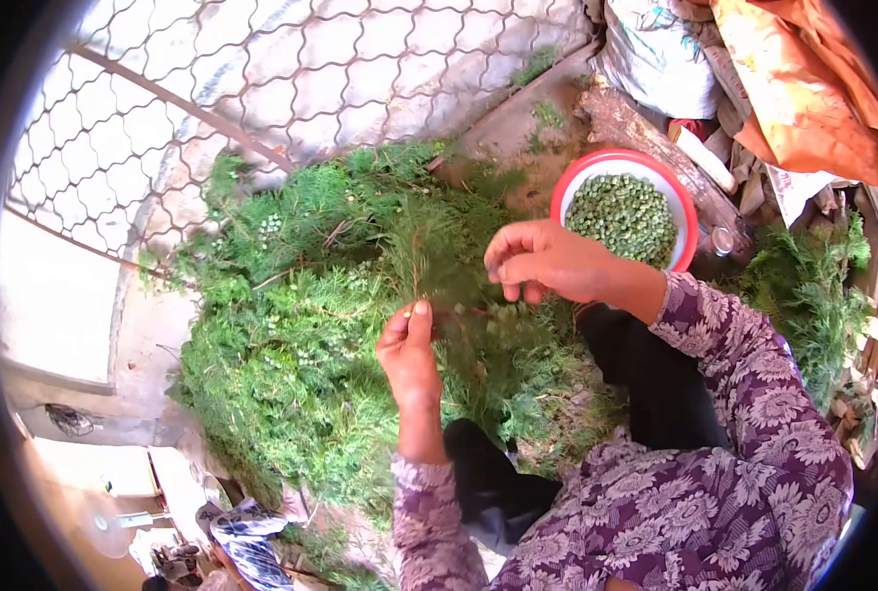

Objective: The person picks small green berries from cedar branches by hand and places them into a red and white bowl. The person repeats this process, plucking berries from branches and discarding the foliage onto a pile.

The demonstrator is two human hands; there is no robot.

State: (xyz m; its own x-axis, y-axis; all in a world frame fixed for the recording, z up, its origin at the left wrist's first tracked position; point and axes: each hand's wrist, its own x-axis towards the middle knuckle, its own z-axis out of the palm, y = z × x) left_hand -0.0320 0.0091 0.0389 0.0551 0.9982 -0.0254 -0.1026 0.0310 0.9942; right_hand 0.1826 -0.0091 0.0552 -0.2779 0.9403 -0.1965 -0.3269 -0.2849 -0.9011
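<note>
My left hand (409,355) is closed, thumb and forefinger pinching the stem of a feathery green branch (416,258). The branch's leafy part spreads upward and to the right, blurred in places. To its right, my right hand (552,261) has its fingers curled in toward the thumb; whatever is in them, if anything, is too small to make out. A white basin with a red rim (693,212) stands just beyond my right wrist. Inside it lie many small green seed cones or pods (621,217). Below both hands spreads a large heap of cut green branches (301,325), dotted with pale green cones.
A wire mesh panel (360,74) borders the heap at the back. A log (646,128), a white sack (660,59) and an orange sheet (803,79) lie at the upper right. More green branches (803,286) are at the right. A fan (129,520) shows at the lower left.
</note>
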